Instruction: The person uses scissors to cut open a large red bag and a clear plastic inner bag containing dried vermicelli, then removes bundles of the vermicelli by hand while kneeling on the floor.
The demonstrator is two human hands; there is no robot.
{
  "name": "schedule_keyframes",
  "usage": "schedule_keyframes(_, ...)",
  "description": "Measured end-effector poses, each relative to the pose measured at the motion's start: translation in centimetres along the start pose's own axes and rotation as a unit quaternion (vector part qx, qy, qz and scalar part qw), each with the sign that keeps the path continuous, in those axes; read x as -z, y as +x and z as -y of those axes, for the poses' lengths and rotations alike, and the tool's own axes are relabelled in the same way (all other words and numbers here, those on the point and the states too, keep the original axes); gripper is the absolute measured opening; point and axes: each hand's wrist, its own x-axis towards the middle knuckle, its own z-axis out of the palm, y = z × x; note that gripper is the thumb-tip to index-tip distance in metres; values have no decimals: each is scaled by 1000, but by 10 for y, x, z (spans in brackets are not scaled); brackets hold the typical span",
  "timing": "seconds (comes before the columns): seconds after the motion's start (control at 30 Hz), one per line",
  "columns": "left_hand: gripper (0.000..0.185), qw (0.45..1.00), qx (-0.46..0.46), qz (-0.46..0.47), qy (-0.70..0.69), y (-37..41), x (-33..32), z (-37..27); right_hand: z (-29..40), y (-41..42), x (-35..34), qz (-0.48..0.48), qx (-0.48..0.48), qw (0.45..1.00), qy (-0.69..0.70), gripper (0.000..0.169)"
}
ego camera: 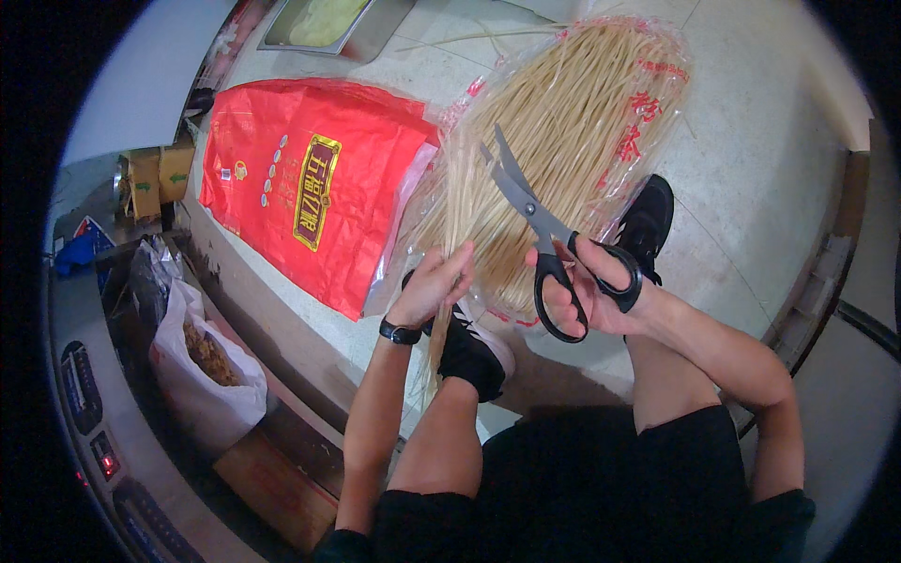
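Note:
My left hand (435, 283) grips a bundle of long dried starch noodles (462, 186), whose ends stick out above and below the fist. In my right hand (598, 295) is a pair of scissors (529, 209) with black handles, its metal blades slightly parted and pointing up and left. The blades are to the right of the bundle in the picture; whether they touch any strand I cannot tell. Beneath them lies a big heap of the same noodles (584, 91) on a clear plastic bag (658, 119) with red printing, spread on the floor.
A red printed sack (281, 176) lies flat on the tiled floor (732, 169), left of the noodles. A steel pan (366, 42) with pale contents stands at the top. At left, a shelf holds a white plastic bag (239, 401) of brown dried food and cardboard boxes (274, 485). My black shoes (647, 218) flank the heap.

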Motion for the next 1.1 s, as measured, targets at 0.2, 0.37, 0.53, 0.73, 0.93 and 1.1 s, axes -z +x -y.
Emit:
schedule_keyframes(0.2, 35, 998, -8, -57, 35, 3, -8, -2, 0, 2, -4, -43, 3, 999, -22, 46)
schedule_keyframes(0.37, 26, 995, -48, -88, 3, 5, -10, -4, 4, 2, -16, -113, -6, 993, -40, 38)
schedule_keyframes(0.53, 27, 985, -106, -128, 40, 8, -8, 7, 7, 1, -16, -163, -8, 983, -85, 35)
schedule_keyframes(0.73, 28, 990, -61, -123, -6, 5, -3, 7, 8, 0, -10, -148, 57, 985, -70, 42)
schedule_keyframes(0.93, 26, 985, -86, -152, -10, 5, -2, 8, 3, -8, 4, 98, -3, 995, -9, 65)
schedule_keyframes(1.1, 24, 982, -86, -170, -8, 7, -5, 11, 5, -8, -2, 101, -73, 992, -11, 66)
